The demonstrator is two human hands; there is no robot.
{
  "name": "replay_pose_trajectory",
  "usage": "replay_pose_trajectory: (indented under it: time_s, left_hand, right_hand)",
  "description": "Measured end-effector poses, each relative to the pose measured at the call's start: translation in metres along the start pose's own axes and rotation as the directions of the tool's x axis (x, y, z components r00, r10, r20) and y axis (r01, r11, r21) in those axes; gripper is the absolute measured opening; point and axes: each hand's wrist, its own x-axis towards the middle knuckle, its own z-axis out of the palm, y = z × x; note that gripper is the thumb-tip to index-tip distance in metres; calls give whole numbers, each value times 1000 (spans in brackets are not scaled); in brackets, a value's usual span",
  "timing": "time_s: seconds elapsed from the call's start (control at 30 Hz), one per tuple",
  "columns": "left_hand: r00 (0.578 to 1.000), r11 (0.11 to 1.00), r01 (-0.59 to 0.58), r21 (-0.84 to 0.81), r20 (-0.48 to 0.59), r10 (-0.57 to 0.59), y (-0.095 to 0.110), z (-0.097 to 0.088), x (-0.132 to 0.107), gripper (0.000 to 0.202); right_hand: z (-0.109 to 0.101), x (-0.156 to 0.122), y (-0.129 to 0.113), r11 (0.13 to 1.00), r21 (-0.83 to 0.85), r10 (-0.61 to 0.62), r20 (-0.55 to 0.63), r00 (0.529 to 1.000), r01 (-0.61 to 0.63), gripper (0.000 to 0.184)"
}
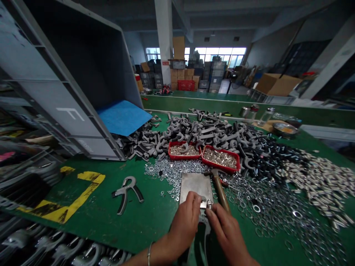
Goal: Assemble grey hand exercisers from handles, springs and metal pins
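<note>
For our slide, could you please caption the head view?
Left hand and right hand work at a steel plate among scattered washers.

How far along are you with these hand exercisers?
Done: one assembled exerciser lies on the bench, with similar ones at lower left. In hand: the right hand pinches a metal fitting at the steel plate, the left hand beside it. Remaining: a big heap of gray handles, plus washers.

The side of the grey plastic crate [55,96] bears a large white mark like a letter F [70,113]. Small lettering [85,146] near its lower edge is too blurred to read, and a little red sign [165,63] on the pillar is too small to read.
</note>
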Motion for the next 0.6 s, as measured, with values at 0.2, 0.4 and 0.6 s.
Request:
replay_pose_trajectory:
  time_s: [0.2, 0.4, 0.6]
  left_hand:
    - [977, 939, -212, 270, 64, 202, -13, -12, -5, 34]
    - [890, 783, -420, 458, 378, 256, -14, -21, -13, 32]
    - [774, 567, -608, 555, 573, 269, -15, -21, 16, 21]
  right_hand:
    - [-9, 0, -10, 1000, -22, -5, 144, 990, 8, 33]
    - [8, -16, 14, 999, 33, 26, 236, 971, -34, 43]
    - [14, -1, 41, 1000, -9, -7, 179, 984, 9, 42]
